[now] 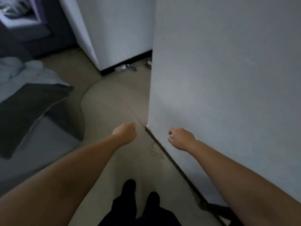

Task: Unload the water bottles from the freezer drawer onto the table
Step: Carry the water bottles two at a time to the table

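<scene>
No water bottle, freezer drawer or table shows in the head view. My left hand (126, 132) hangs over the beige floor with its fingers loosely curled and nothing in it. My right hand (180, 137) hangs in front of a white wall corner (149, 121), fingers loosely curled, also holding nothing. Both forearms reach forward and down from the bottom corners of the frame.
A white wall (228, 79) fills the right side, with a dark skirting strip (172, 162) along its foot. A grey sofa (32, 115) with pale cloth (24, 70) on it stands at the left. A thin cable (81, 101) curves over the floor. My dark shoes (140, 191) show below.
</scene>
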